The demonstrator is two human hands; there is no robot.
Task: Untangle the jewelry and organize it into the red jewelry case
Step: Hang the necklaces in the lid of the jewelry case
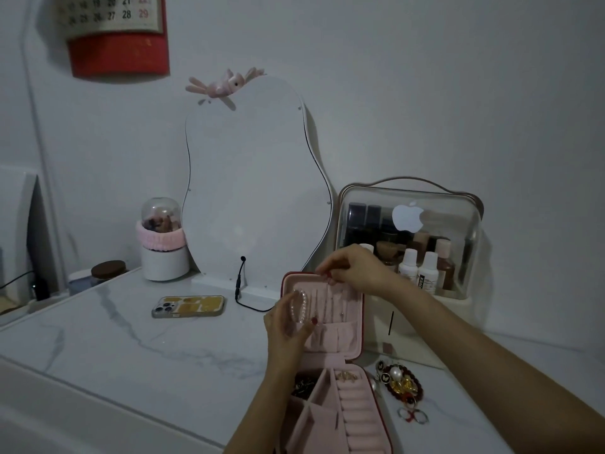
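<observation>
A: We log the red jewelry case [355, 326] open on the marble table [131, 339], near right of centre, its lid standing upright and its tray lying toward us.

B: Hand poses?

A: Our left hand [288, 329] reaches up from the near edge, fingers curled, holding one pearl bracelet [299, 306] against the left side of the pink lid lining. Our right hand [355, 270] comes in from the right, forearm stretched across the frame, fingertips pinched at the lid's top edge. What they pinch is too small for us to tell.

B: Counts?

A: One case. One pearl bracelet. Thin chains hang down the lid lining; we cannot count them. In the tray, one gold piece [343, 376] sits at the far end of the ring rolls, and a dark tangle [302, 386] fills the left compartment. Just right of the case lies one loose pile of jewelry [401, 385], pieces overlapping, not countable.

B: Other items?

A: One phone [188, 306], face down, left of the case. One mirror [252, 185] against the wall. One clear cosmetics box [458, 224], far right.
</observation>
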